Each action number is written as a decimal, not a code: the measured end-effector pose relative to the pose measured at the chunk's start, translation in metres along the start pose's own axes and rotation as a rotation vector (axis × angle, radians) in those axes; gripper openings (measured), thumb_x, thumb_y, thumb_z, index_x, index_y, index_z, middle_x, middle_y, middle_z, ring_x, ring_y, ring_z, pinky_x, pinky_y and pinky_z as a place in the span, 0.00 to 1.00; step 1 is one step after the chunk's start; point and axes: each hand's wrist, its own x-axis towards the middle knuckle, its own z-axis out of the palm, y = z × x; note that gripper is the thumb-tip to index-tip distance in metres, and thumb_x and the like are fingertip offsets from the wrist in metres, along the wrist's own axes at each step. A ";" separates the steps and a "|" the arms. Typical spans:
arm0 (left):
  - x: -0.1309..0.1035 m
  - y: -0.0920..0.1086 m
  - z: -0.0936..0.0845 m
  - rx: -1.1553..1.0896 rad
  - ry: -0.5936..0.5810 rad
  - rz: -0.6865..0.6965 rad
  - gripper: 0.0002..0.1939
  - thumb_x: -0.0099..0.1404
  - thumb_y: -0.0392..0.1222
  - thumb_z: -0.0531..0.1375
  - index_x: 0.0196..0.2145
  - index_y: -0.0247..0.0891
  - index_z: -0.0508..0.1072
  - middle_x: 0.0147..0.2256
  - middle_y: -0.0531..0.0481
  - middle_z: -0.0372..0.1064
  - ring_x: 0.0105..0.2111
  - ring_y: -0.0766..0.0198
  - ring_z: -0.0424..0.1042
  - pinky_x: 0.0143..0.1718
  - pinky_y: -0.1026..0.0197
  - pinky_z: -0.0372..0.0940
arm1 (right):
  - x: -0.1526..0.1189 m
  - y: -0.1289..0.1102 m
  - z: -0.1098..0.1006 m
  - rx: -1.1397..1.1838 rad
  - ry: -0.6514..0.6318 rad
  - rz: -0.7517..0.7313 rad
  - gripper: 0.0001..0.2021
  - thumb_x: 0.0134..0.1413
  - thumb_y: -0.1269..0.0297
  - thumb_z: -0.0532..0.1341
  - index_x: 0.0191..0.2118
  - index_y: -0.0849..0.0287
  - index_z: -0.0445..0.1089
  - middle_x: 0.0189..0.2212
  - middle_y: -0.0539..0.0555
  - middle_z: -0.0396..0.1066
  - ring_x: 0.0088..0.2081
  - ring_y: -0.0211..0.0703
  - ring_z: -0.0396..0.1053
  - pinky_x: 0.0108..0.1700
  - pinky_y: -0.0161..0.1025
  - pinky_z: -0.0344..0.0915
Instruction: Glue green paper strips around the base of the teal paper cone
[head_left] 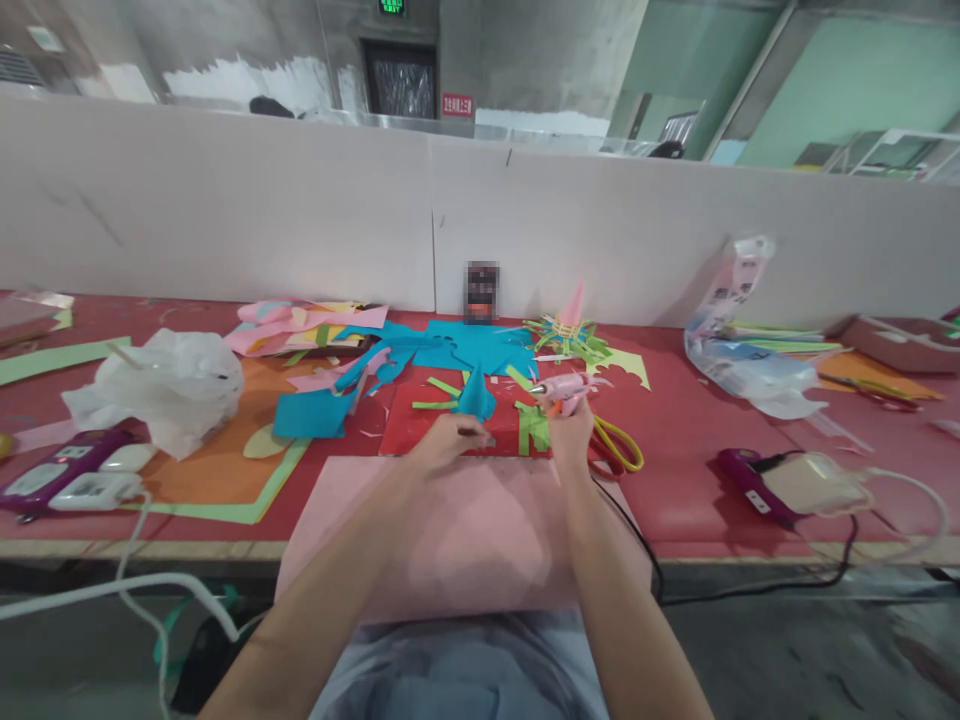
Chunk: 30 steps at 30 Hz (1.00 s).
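My left hand is closed at the base of a blue paper cone, whose tip points up; the fingers partly hide its lower edge. In my right hand is a pink hot glue gun, its metal nozzle pointing left toward the cone. Green paper strips lie beside the cone on a red sheet. Scissors with yellow and red handles rest just right of my right hand. Farther back stands a pink paper cone with green strips fringed around its base.
Blue paper scraps spread behind the hands. To the left are a crumpled white plastic bag, orange sheets and a purple power strip. Another power strip and a plastic package lie right. A pink sheet overhangs the front edge.
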 end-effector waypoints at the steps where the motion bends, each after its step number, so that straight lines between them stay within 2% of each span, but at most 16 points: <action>1: -0.004 0.004 -0.002 -0.072 -0.069 -0.030 0.10 0.53 0.45 0.63 0.26 0.33 0.76 0.28 0.46 0.73 0.29 0.64 0.70 0.32 0.64 0.64 | 0.002 0.002 -0.003 -0.013 0.057 -0.002 0.19 0.41 0.56 0.62 0.38 0.63 0.70 0.34 0.59 0.73 0.34 0.47 0.70 0.36 0.41 0.66; 4: -0.013 0.018 -0.002 -0.243 -0.333 -0.105 0.11 0.50 0.46 0.65 0.24 0.33 0.77 0.24 0.47 0.73 0.25 0.66 0.70 0.30 0.64 0.64 | 0.006 0.008 -0.007 -0.036 0.151 -0.006 0.21 0.43 0.55 0.61 0.44 0.63 0.68 0.37 0.60 0.73 0.37 0.49 0.71 0.38 0.42 0.66; 6: -0.018 0.027 -0.001 -0.321 -0.509 -0.142 0.09 0.49 0.44 0.66 0.25 0.34 0.78 0.24 0.48 0.73 0.24 0.65 0.71 0.29 0.63 0.65 | 0.007 0.012 -0.008 -0.043 0.164 0.001 0.23 0.44 0.55 0.60 0.46 0.63 0.67 0.38 0.61 0.73 0.38 0.50 0.71 0.39 0.43 0.66; 8: -0.022 0.035 0.000 -0.340 -0.634 -0.176 0.08 0.49 0.41 0.66 0.26 0.33 0.79 0.23 0.48 0.73 0.24 0.61 0.73 0.29 0.61 0.65 | 0.008 0.014 -0.007 -0.041 0.155 0.012 0.23 0.44 0.55 0.60 0.46 0.63 0.67 0.39 0.62 0.73 0.39 0.50 0.71 0.40 0.43 0.66; 11: -0.025 0.042 -0.004 -0.355 -0.732 -0.224 0.08 0.46 0.38 0.67 0.26 0.32 0.80 0.23 0.49 0.73 0.26 0.55 0.75 0.29 0.59 0.66 | 0.008 0.014 -0.005 -0.045 0.151 0.012 0.23 0.45 0.53 0.60 0.46 0.63 0.67 0.40 0.63 0.72 0.40 0.50 0.71 0.41 0.44 0.66; 16: -0.025 0.056 -0.012 -0.347 -0.912 -0.284 0.19 0.43 0.35 0.68 0.37 0.36 0.80 0.28 0.49 0.75 0.33 0.50 0.76 0.35 0.56 0.67 | 0.004 0.008 -0.005 -0.063 0.149 0.023 0.20 0.43 0.54 0.61 0.41 0.62 0.68 0.37 0.60 0.73 0.38 0.49 0.70 0.41 0.43 0.65; 18: -0.025 0.060 -0.010 -0.378 -0.930 -0.269 0.20 0.43 0.35 0.69 0.38 0.36 0.80 0.31 0.48 0.75 0.35 0.49 0.76 0.35 0.56 0.67 | 0.003 0.005 -0.005 -0.058 0.143 0.022 0.19 0.43 0.54 0.61 0.40 0.62 0.69 0.36 0.59 0.73 0.37 0.48 0.70 0.40 0.41 0.65; 19: -0.026 0.060 -0.009 -0.412 -0.893 -0.250 0.19 0.43 0.36 0.69 0.37 0.34 0.79 0.31 0.46 0.75 0.34 0.48 0.76 0.33 0.56 0.67 | 0.003 0.004 -0.005 -0.044 0.135 0.019 0.19 0.43 0.54 0.61 0.40 0.62 0.69 0.36 0.59 0.73 0.36 0.47 0.70 0.40 0.41 0.65; 21: -0.026 0.055 -0.004 -0.490 -0.741 -0.206 0.17 0.46 0.39 0.68 0.36 0.31 0.79 0.29 0.44 0.74 0.31 0.48 0.76 0.31 0.56 0.67 | 0.002 0.000 -0.004 -0.006 0.105 0.015 0.20 0.41 0.54 0.62 0.39 0.62 0.68 0.36 0.59 0.73 0.35 0.46 0.70 0.39 0.40 0.65; 24: -0.021 0.038 0.004 -0.583 -0.399 -0.172 0.17 0.55 0.46 0.63 0.39 0.30 0.77 0.28 0.43 0.74 0.29 0.57 0.75 0.33 0.58 0.67 | 0.002 -0.005 -0.004 0.028 0.054 0.008 0.20 0.39 0.54 0.62 0.38 0.63 0.69 0.35 0.59 0.74 0.35 0.46 0.70 0.37 0.40 0.66; 27: -0.011 0.019 0.005 -0.620 -0.089 -0.170 0.21 0.54 0.52 0.63 0.37 0.31 0.76 0.27 0.43 0.73 0.24 0.63 0.73 0.29 0.63 0.68 | 0.000 -0.008 -0.004 0.032 0.010 0.023 0.19 0.38 0.56 0.62 0.37 0.63 0.69 0.33 0.58 0.74 0.33 0.46 0.69 0.34 0.39 0.66; 30: -0.001 0.009 0.001 -0.544 0.207 -0.131 0.22 0.55 0.57 0.61 0.36 0.32 0.75 0.25 0.46 0.73 0.22 0.65 0.71 0.27 0.63 0.68 | -0.003 -0.008 -0.003 0.022 -0.044 0.048 0.16 0.37 0.59 0.61 0.36 0.62 0.70 0.31 0.57 0.74 0.32 0.46 0.69 0.33 0.39 0.66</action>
